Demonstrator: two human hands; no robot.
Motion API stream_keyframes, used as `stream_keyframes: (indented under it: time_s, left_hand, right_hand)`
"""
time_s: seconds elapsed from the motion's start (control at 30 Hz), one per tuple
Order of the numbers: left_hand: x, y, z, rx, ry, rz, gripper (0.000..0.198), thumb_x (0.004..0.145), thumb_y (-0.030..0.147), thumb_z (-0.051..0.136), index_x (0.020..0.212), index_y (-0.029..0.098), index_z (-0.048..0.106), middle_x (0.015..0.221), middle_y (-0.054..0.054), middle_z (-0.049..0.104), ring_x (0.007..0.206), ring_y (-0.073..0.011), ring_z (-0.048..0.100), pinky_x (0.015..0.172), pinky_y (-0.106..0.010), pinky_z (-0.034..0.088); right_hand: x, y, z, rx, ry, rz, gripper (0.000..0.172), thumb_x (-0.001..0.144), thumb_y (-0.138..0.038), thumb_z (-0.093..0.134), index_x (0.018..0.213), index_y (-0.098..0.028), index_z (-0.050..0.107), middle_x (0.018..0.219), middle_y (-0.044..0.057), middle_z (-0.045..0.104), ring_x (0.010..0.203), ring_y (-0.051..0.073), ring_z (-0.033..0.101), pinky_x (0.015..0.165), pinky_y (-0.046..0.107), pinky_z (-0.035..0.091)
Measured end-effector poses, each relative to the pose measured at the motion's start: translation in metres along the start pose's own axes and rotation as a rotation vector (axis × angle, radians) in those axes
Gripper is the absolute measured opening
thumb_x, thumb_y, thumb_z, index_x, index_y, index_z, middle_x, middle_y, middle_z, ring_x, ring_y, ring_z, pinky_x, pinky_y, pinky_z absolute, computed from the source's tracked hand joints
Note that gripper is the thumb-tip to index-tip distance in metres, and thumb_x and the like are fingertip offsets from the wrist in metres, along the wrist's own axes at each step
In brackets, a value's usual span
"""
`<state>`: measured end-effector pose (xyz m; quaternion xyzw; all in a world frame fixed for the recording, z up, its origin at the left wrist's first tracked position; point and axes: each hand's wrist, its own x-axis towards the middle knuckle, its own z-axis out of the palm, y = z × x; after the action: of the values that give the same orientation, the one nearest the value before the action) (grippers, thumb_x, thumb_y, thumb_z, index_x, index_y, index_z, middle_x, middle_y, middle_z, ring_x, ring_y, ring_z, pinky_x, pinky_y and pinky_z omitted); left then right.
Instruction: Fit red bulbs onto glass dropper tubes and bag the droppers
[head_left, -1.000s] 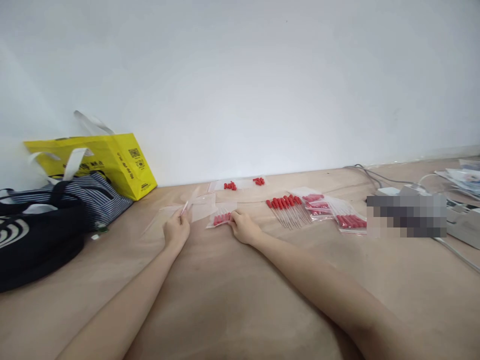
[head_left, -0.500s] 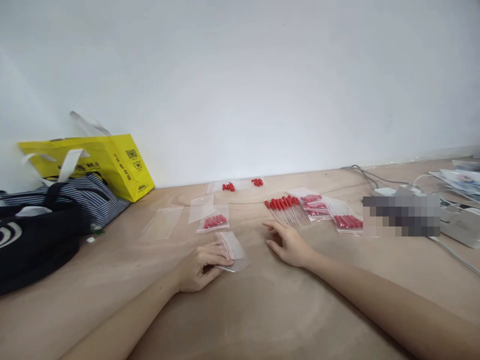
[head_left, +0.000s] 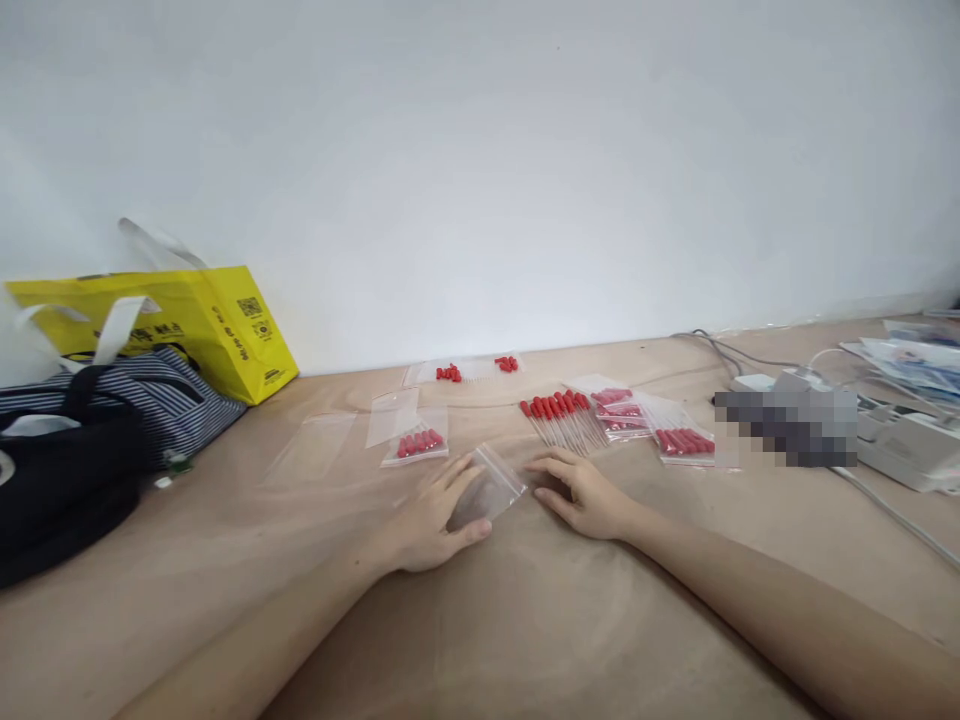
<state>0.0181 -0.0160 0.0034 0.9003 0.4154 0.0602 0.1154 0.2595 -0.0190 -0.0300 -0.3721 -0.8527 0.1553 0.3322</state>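
Note:
A clear zip bag (head_left: 491,488) with nothing visible in it lies on the table between my hands. My left hand (head_left: 439,515) rests against its left side, thumb and fingers spread apart. Just right of the bag's zip edge is my right hand (head_left: 577,492), fingers curved with a gap between thumb and index finger, holding nothing. Behind it lies a fan of red-capped thin sticks (head_left: 559,415). Filled bags of red-capped pieces (head_left: 684,441) are to its right, and another filled bag (head_left: 420,443) lies beyond my left hand.
Flat clear bags (head_left: 315,445) lie at the left. Small red pieces (head_left: 450,373) rest on clear plastic by the wall. A yellow bag (head_left: 247,335) and a dark bag (head_left: 75,500) stand far left. Cables and a white power strip (head_left: 911,440) are at the right.
My left hand has moved right and opened its fingers, and the clear bag has turned so its zip edge faces right. My right hand is nearly in the same place. The view has shifted slightly.

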Motion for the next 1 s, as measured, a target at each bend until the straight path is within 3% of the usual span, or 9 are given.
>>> stream_keyframes:
  time_s: [0.13,0.3,0.4,0.53,0.67,0.83,0.9,1.0]
  left_hand:
    - [-0.001,-0.001,0.003,0.03,-0.074,0.081,0.063,0.08,0.055,0.034,0.133,0.023,0.021,0.141,-0.007,0.015,0.129,-0.0262,0.011,0.103,-0.047,0.013]
    - [-0.002,-0.001,-0.001,-0.033,-0.105,0.2,0.064,0.077,0.054,0.042,0.132,0.027,0.023,0.141,-0.004,0.018,0.128,-0.0247,0.016,0.105,-0.046,0.01]
    - [-0.004,-0.005,0.0,-0.103,-0.1,0.228,0.067,0.074,0.053,0.048,0.131,0.027,0.026,0.139,-0.003,0.022,0.127,-0.0259,0.018,0.104,-0.047,0.014]
    - [-0.002,-0.01,0.004,-0.247,0.026,0.214,0.051,0.08,0.044,0.044,0.126,0.025,0.035,0.131,-0.003,0.04,0.121,-0.0224,0.033,0.1,-0.04,0.027]
    - [0.002,-0.012,-0.001,-0.385,0.208,0.127,0.037,0.087,0.038,0.032,0.114,0.02,0.049,0.115,-0.004,0.055,0.106,-0.0181,0.049,0.092,-0.033,0.037]
    - [0.004,-0.016,-0.016,-0.412,0.396,0.035,0.037,0.086,0.039,0.032,0.105,0.017,0.055,0.112,-0.006,0.057,0.106,-0.0205,0.049,0.094,-0.037,0.035]
    - [0.003,-0.017,-0.016,-0.342,0.367,0.058,0.038,0.083,0.041,0.039,0.108,0.018,0.054,0.118,-0.007,0.053,0.111,-0.0217,0.045,0.096,-0.038,0.032]
    - [0.0,-0.016,-0.007,-0.182,0.193,0.079,0.056,0.073,0.049,0.052,0.12,0.02,0.044,0.131,-0.009,0.038,0.12,-0.026,0.033,0.1,-0.044,0.025]
  right_hand:
    - [0.0,-0.001,-0.003,-0.031,-0.083,-0.06,0.047,0.073,-0.034,0.057,0.116,-0.019,0.048,0.112,0.012,0.048,0.104,0.021,0.045,0.088,0.038,0.037]
    - [0.0,-0.001,-0.006,0.003,-0.141,-0.107,0.056,0.064,-0.045,0.063,0.113,-0.019,0.052,0.115,0.011,0.047,0.106,0.023,0.044,0.089,0.039,0.034]
    - [0.001,-0.005,-0.007,0.045,-0.189,-0.167,0.056,0.064,-0.044,0.063,0.113,-0.019,0.052,0.114,0.01,0.05,0.105,0.021,0.046,0.09,0.038,0.035]
    - [0.004,-0.015,-0.006,0.062,-0.296,-0.255,0.06,0.064,-0.042,0.063,0.118,-0.019,0.048,0.118,0.01,0.049,0.109,0.021,0.045,0.093,0.037,0.032]
    - [0.006,-0.023,-0.007,0.076,-0.338,-0.271,0.069,0.061,-0.041,0.066,0.124,-0.028,0.041,0.128,0.008,0.04,0.115,0.023,0.039,0.096,0.04,0.027]
    - [0.006,-0.02,-0.011,0.118,-0.319,-0.204,0.068,0.064,-0.041,0.064,0.125,-0.03,0.037,0.138,0.007,0.019,0.123,0.024,0.026,0.096,0.042,0.027]
    - [0.006,-0.017,-0.011,0.058,-0.361,-0.211,0.06,0.064,-0.044,0.063,0.12,-0.031,0.044,0.136,0.007,0.028,0.121,0.024,0.03,0.096,0.044,0.024]
    - [0.006,-0.015,-0.008,0.013,-0.38,-0.229,0.054,0.063,-0.044,0.064,0.114,-0.031,0.05,0.128,0.006,0.041,0.115,0.023,0.039,0.097,0.045,0.02]
